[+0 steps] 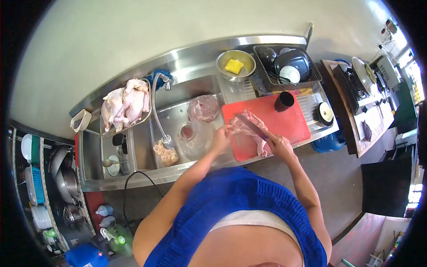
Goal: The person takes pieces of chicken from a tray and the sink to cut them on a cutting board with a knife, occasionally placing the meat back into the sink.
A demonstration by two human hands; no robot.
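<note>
A red cutting board (291, 127) lies across the right end of the steel sink counter. On it is a piece of raw chicken (249, 120), spread out, with a strip hanging toward the board's front edge. My right hand (280, 147) is closed around the handle of a knife (251, 126), whose blade slants across the chicken. With closed fingers, my left hand (221, 139) grips the chicken's left edge; the fingertips are small in view. A black cup (284, 102) stands at the back of the board.
Raw whole chickens (126, 107) fill a tray left of the hose faucet (154, 95). In the sink are a plastic bag (203, 108) and a container of chicken pieces (165, 154). Behind the board stand a steel bowl (221, 62) with a yellow sponge (234, 66) and a dish rack (315, 78).
</note>
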